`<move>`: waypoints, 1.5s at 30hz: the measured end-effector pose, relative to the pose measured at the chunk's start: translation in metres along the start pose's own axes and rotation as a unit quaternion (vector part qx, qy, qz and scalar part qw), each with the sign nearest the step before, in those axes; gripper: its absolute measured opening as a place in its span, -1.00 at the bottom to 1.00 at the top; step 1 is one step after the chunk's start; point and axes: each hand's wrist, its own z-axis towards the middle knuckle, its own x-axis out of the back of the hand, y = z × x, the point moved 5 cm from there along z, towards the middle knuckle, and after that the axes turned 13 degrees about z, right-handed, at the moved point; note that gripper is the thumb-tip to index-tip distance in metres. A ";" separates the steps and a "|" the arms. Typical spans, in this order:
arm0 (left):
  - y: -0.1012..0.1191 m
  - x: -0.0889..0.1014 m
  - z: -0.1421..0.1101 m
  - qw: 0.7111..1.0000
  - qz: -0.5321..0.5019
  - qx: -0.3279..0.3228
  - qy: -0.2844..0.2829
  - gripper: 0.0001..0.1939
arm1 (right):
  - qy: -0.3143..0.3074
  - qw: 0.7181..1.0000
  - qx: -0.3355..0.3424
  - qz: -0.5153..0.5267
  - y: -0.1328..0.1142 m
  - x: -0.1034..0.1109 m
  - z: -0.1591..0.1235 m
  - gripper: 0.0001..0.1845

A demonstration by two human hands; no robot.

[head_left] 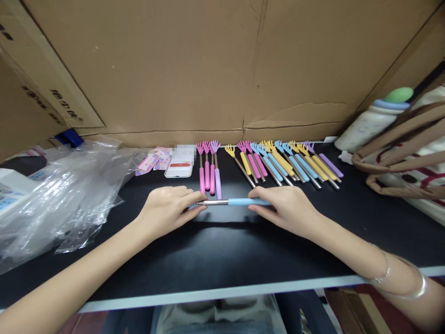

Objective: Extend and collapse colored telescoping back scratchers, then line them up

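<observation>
Between my two hands a back scratcher with a light blue sleeve and a metal rod (239, 202) lies level above the black table. My left hand (170, 204) pinches its metal end, the fingers covering most of the tip there. At the other end, my right hand (287, 204) grips the blue sleeve between thumb and fingers. Just beyond them, several pink and purple back scratchers (207, 174) lie side by side, claws pointing away from me. To their right is a longer row of back scratchers (288, 162) in yellow, pink, blue and purple.
Clear plastic bags (76, 195) are heaped at the left beside a white box (12, 190). A phone (179, 169) and colourful cards (153, 161) lie at the back. A bottle (371, 120) and a bag with brown straps (399, 153) stand at right. Cardboard (174, 65) walls the rear.
</observation>
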 end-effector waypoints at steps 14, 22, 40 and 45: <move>-0.008 0.009 0.005 1.000 0.016 0.004 -0.003 -0.76 | 0.034 0.998 -0.007 -0.048 0.008 0.012 0.002 -0.66; -0.017 0.012 0.005 1.000 0.026 0.011 0.008 -0.76 | 0.049 0.996 0.001 -0.075 0.013 0.022 0.002 -0.65; -0.013 0.012 0.004 0.998 0.036 -0.020 0.039 -0.75 | 0.018 0.998 0.013 -0.066 0.020 0.017 0.001 -0.68; -0.012 0.011 0.003 0.999 0.027 -0.027 0.038 -0.76 | 0.001 0.999 0.013 -0.046 0.021 0.015 0.001 -0.69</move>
